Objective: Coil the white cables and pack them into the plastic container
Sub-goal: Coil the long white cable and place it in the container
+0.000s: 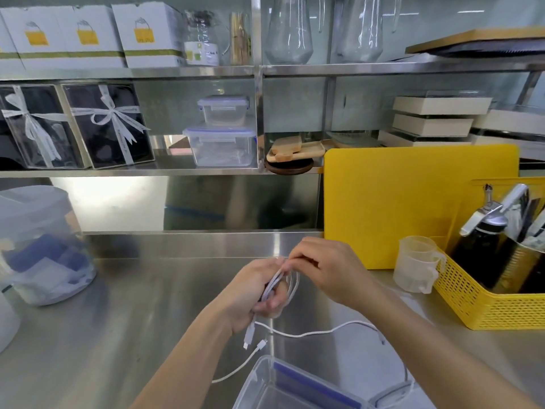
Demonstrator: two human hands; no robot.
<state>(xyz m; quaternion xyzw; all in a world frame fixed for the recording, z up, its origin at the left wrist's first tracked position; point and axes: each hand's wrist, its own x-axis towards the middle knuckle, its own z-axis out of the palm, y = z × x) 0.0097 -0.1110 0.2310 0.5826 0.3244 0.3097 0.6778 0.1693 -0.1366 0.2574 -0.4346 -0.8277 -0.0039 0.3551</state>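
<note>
My left hand (253,293) grips a bundle of white cable loops (290,286) above the steel counter. My right hand (327,270) pinches the top of the same loops with its fingertips. A loose strand of this cable (309,333) trails right across the counter, and a plug end (247,338) hangs below my left fist. A second white cable (239,370) lies on the counter with its plug (261,345) close by. The clear plastic container (259,379) with a blue-edged lid sits open at the bottom edge, right under my forearms.
A yellow mesh basket (483,308) with bottles and a clear measuring cup (415,264) stand at the right, before a yellow cutting board (398,202). A round translucent tub (41,249) sits at the left. Shelves behind hold boxes and lidded containers (221,146).
</note>
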